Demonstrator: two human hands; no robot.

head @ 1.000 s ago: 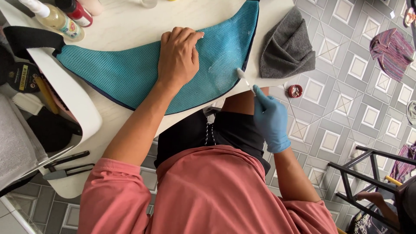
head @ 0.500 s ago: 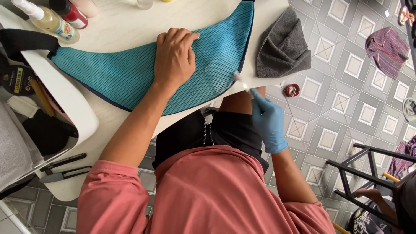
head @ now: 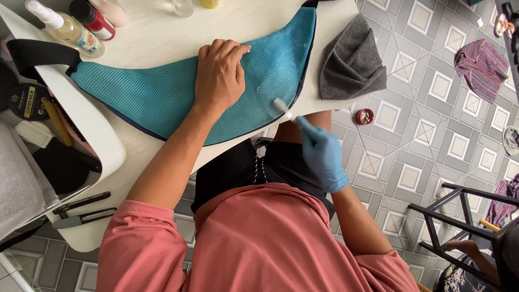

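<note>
A teal mesh sling bag (head: 146,94) with dark trim lies flat on the white table (head: 162,32), with its black strap (head: 38,54) at the left. My bare left hand (head: 219,73) presses palm-down on the middle of the bag. My right hand (head: 321,154), in a blue glove, grips a small white-headed brush (head: 281,105). The brush head touches the bag's lower right edge, just below my left hand.
A folded grey cloth (head: 351,65) hangs over the table's right edge. A spray bottle (head: 67,24) and a red bottle (head: 92,19) stand at the back left. Dark tools (head: 81,211) lie at the near left. On the tiled floor are a small red tin (head: 365,115) and a black metal rack (head: 459,216).
My right hand has pushed the brush up and left, from the table edge onto the bag's lower edge. My left hand stays pressed on the bag.
</note>
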